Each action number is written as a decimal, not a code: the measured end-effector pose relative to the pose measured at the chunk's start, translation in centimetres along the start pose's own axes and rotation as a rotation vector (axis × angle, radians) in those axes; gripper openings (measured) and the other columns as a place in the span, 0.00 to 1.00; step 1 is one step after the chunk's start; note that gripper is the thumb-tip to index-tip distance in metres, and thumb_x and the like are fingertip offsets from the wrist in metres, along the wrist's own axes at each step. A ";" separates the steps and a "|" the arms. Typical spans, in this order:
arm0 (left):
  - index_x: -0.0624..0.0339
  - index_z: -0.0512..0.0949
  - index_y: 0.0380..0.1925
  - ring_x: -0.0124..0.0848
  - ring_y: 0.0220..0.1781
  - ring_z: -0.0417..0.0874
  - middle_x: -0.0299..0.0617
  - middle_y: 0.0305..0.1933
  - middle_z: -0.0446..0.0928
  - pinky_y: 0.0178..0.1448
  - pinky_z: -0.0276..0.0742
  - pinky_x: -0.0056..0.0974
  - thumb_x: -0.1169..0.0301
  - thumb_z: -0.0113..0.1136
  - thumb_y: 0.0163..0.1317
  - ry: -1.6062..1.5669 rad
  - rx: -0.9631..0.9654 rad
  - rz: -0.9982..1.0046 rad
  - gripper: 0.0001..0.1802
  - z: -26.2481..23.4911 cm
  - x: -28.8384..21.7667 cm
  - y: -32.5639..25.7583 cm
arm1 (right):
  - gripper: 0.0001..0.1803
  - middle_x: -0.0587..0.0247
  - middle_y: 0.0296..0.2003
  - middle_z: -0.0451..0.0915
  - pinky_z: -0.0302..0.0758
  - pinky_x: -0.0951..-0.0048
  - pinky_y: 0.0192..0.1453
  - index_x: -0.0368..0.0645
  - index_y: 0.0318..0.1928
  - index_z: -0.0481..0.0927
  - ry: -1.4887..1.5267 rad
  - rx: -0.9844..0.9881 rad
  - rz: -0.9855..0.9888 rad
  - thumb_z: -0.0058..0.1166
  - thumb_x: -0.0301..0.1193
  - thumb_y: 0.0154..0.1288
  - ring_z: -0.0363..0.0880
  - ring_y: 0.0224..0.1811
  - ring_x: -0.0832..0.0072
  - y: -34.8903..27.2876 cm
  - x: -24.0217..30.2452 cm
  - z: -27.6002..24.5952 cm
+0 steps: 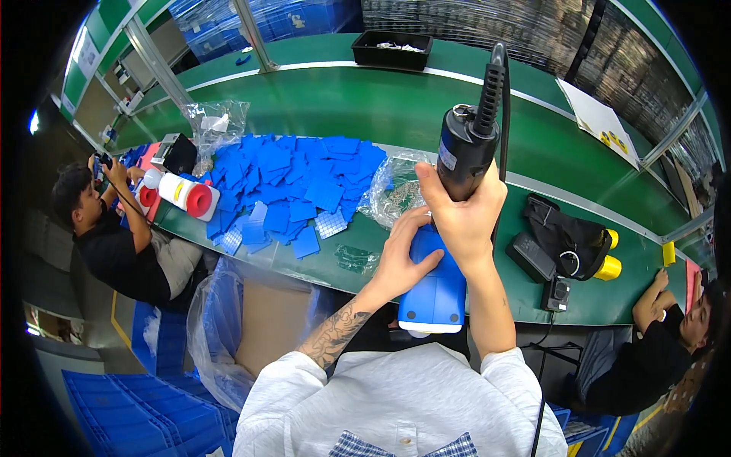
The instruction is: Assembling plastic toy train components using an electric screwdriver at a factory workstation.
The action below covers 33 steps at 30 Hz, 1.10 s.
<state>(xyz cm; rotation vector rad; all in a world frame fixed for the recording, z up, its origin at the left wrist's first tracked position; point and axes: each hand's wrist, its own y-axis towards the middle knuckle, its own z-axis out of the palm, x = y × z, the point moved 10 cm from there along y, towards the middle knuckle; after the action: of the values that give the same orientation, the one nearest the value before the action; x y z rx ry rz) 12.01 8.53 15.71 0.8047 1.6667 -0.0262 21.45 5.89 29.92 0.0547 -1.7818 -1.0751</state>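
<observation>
My right hand (pixel 466 217) is wrapped round a black corded electric screwdriver (pixel 457 164), held upright with its cable at the top. Its lower end is hidden behind my hand. Under it, at the bench edge close to my body, lies a blue plastic housing (pixel 434 297) with a white lower rim and two dark round feet. My left hand (pixel 403 263) grips that housing from the left, thumb across its top. Just beyond my left hand sits a clear plastic bag (pixel 400 190) of small metal parts, probably screws.
A heap of blue square pieces (pixel 293 179) covers the green bench left of centre. A white and red bottle (pixel 183 194) lies beyond it. To the right are a black pouch (pixel 567 236) and a power adapter (pixel 557 293). A co-worker sits at each side. A lined box (pixel 266 320) stands below left.
</observation>
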 end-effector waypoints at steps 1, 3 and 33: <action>0.60 0.69 0.49 0.51 0.63 0.65 0.52 0.60 0.67 0.64 0.62 0.48 0.71 0.66 0.46 0.005 0.004 -0.014 0.28 0.0 0.1 0.0 | 0.20 0.65 0.19 0.78 0.72 0.77 0.21 0.40 0.33 0.69 -0.004 0.001 -0.015 0.69 0.33 0.48 0.79 0.17 0.77 0.0 0.1 0.0; 0.60 0.69 0.49 0.51 0.63 0.66 0.52 0.60 0.67 0.64 0.62 0.48 0.71 0.66 0.46 0.012 0.008 -0.024 0.28 -0.1 0.3 0.0 | 0.20 0.65 0.19 0.78 0.72 0.77 0.21 0.39 0.34 0.70 -0.007 0.000 -0.035 0.69 0.33 0.48 0.78 0.18 0.78 0.0 0.4 -0.2; 0.54 0.36 0.70 0.59 0.62 0.66 0.68 0.63 0.60 0.65 0.60 0.49 0.48 0.63 0.50 -0.121 -0.029 -0.408 0.58 -8.4 7.0 -5.6 | 0.24 0.53 0.32 0.80 0.74 0.66 0.36 0.36 0.53 0.72 -0.604 0.478 0.412 0.58 0.30 0.55 0.78 0.29 0.65 -9.7 -18.1 -7.7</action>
<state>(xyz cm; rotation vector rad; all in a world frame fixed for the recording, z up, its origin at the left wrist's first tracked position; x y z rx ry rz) 1.66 11.33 9.72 0.4224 1.6861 -0.3280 32.17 3.93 10.91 -0.3678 -2.4239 -0.3632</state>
